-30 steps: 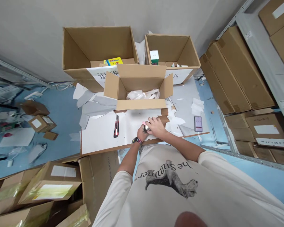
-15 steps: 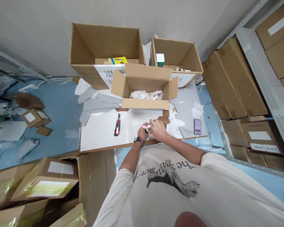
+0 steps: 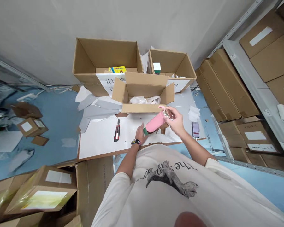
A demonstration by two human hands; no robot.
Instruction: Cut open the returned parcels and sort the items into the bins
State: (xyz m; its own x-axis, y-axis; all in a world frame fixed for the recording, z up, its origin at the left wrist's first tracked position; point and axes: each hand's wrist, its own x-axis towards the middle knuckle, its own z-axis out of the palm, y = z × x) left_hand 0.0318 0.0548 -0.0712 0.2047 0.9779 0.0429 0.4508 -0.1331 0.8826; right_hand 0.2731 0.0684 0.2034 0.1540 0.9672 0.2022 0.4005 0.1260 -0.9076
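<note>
A pink bottle (image 3: 155, 122) with a shiny metal top and a pink strap lies tilted between my two hands above the table. My right hand (image 3: 175, 121) has its fingers closed around the metal top end. Held at the lower left end is a green and white box (image 3: 145, 131), which my left hand (image 3: 140, 133) grips; the bottle sticks out of it. Just beyond my hands stands an open carton (image 3: 144, 108) with crumpled white paper (image 3: 144, 100) inside. To the left lies a red and black box cutter (image 3: 117, 130) with its blade out.
Two larger open cartons stand behind: the left carton (image 3: 85, 78) holds a yellow box (image 3: 117, 69), the right carton (image 3: 189, 74) a white and green box (image 3: 156, 67). A phone (image 3: 195, 129) lies at the table's right. Shelves of cartons (image 3: 229, 85) flank the right side.
My right hand has moved up and right with the metal top, and the pink bottle now shows at length. The left hand stays low, gripping the green and white box. My view has tilted slightly.
</note>
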